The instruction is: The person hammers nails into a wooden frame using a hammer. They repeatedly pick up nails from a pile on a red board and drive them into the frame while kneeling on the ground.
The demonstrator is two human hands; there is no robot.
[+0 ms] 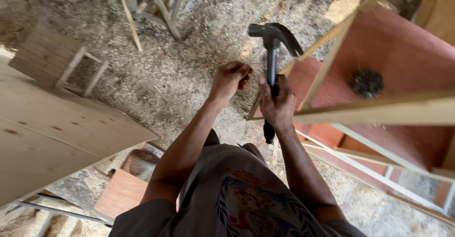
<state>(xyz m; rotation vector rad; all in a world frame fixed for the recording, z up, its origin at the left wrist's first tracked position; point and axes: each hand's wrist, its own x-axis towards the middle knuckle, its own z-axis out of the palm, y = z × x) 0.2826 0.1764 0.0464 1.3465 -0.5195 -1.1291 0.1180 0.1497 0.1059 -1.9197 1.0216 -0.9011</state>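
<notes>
Right hand (277, 105) upright around hammer (272, 43)

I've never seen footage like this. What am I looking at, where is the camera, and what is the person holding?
There is no machine here. A person wears a camera on the head, so the single picture looks down over their own chest and arms. The right hand has its grip around the handle of a claw hammer, head raised. The left hand is curled beside it, fingertips pinched together; whether it holds anything is too small to tell. In front stands a wooden frame with reddish panels and a dark clump resting on one. A pale plywood sheet lies to the left, over a sawdust-covered floor.
</notes>
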